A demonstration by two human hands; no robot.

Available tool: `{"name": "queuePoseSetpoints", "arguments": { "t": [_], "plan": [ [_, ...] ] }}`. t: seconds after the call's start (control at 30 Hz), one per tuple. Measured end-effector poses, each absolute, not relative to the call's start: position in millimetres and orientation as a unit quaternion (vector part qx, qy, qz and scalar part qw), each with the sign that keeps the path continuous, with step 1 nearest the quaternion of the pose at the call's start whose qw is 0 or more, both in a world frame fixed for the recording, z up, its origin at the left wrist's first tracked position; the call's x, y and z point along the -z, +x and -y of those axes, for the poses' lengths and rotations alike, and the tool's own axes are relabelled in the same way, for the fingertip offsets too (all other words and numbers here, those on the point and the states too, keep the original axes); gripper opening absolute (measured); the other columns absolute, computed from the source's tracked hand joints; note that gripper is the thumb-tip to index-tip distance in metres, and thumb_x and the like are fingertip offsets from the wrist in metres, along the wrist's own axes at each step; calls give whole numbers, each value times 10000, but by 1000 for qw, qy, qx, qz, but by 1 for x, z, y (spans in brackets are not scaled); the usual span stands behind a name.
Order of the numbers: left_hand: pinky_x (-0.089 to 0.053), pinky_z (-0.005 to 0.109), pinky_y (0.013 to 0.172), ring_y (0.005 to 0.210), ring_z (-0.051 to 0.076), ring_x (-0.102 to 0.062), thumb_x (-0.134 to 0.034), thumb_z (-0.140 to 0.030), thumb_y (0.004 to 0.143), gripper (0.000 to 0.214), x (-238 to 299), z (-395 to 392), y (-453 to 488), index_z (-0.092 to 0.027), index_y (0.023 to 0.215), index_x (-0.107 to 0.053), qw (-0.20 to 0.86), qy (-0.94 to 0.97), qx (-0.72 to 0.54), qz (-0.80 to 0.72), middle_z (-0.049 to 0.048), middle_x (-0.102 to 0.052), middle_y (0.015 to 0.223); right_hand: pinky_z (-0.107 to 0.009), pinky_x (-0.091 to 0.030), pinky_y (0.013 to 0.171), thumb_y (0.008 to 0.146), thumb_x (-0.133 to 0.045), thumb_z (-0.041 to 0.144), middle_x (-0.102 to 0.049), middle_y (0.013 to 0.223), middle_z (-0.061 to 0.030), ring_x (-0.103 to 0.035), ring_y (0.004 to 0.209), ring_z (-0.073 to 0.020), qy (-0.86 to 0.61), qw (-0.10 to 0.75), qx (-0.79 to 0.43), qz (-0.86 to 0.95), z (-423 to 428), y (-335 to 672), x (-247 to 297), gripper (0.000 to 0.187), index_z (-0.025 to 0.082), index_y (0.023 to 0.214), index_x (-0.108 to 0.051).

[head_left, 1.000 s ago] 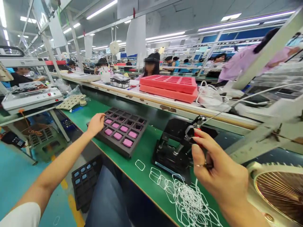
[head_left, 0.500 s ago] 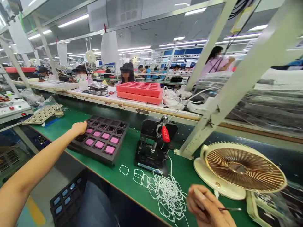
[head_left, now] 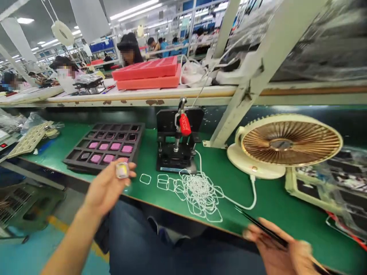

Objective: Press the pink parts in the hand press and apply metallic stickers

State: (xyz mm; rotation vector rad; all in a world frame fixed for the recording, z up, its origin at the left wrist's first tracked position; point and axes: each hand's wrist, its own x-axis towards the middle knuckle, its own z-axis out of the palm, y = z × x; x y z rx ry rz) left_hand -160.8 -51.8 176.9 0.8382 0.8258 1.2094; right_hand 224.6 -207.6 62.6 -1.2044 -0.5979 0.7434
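My left hand [head_left: 107, 186] is raised in front of the green bench, pinching a small squarish part [head_left: 122, 170] with a pale pink face. Behind it lies a dark compartment tray [head_left: 75, 155] with several pink parts in its cells. My right hand [head_left: 276, 250], blurred at the lower right, grips thin black tweezers [head_left: 259, 225] that point up and left. A black hand press [head_left: 175, 141] with a red-handled lever stands mid-bench. A heap of white rectangular rings [head_left: 197, 193] lies in front of the press.
A cream desk fan [head_left: 282, 143] lies tilted at the right, its white cord running to the ring heap. Red trays [head_left: 147, 72] sit on the raised shelf behind. A slanted metal post [head_left: 252, 72] rises past the fan. People work across the line. A beige perforated tray [head_left: 28, 139] sits left.
My left hand left the dark tray and came toward me holding a small part. My right hand stays low with the tweezers. The view swung right and down.
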Motion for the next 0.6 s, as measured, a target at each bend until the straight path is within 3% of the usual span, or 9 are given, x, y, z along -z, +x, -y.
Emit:
{"name": "queuePoseSetpoints", "arguments": {
  "t": [0.1, 0.17, 0.3, 0.4, 0.5, 0.6],
  "plan": [
    [-591, 263, 638, 876, 226, -771, -791, -335, 949, 324, -150, 95, -80, -169, 1212, -702, 750, 352, -446, -339, 176, -782, 1189, -308, -703, 632, 895, -876, 412, -814, 889, -91, -798, 731, -256, -544, 706, -289, 350, 205, 178, -80, 201, 270, 1036, -855],
    [-599, 277, 626, 853, 225, -769, -793, -332, 954, 331, -138, 113, -49, -183, 1228, -683, 770, 362, -405, -335, 161, -783, 1163, -313, -699, 672, 893, -881, 275, -804, 913, -72, -787, 759, -236, -514, 689, -238, 452, 199, 157, -93, 114, 279, 1005, -860],
    [-627, 304, 669, 704, 157, -725, -809, -415, 939, 401, -130, 129, -28, -197, 1255, -695, 759, 405, -375, -345, 108, -786, 1083, -466, -675, 961, 942, -756, 65, -786, 1176, -90, -759, 1118, -290, -428, 647, -180, 604, 188, 140, -105, 306, 286, 1137, -837],
    [-627, 302, 836, 857, 177, -755, -844, -446, 901, 426, -129, 133, -28, -212, 1240, -733, 737, 428, -368, -372, 94, -793, 1084, -581, -608, 1094, 927, -732, -7, -788, 1219, -85, -720, 1240, -330, -405, 633, -158, 641, 186, 137, -101, 422, 274, 1234, -798],
    [-601, 327, 975, 1084, 230, -748, -836, -460, 902, 419, -129, 136, -29, -240, 1248, -747, 716, 445, -372, -388, 101, -790, 1186, -574, -630, 1077, 912, -737, -27, -792, 1218, -77, -733, 1225, -336, -405, 632, -160, 642, 186, 135, -94, 453, 275, 1246, -792],
    [-591, 337, 1006, 1132, 236, -738, -806, -449, 930, 393, -129, 139, -29, -265, 1271, -742, 710, 458, -368, -387, 94, -781, 1244, -563, -639, 1069, 904, -734, -43, -789, 1228, -80, -731, 1232, -338, -403, 630, -159, 645, 186, 134, -91, 459, 262, 1242, -793]
  ]
}}
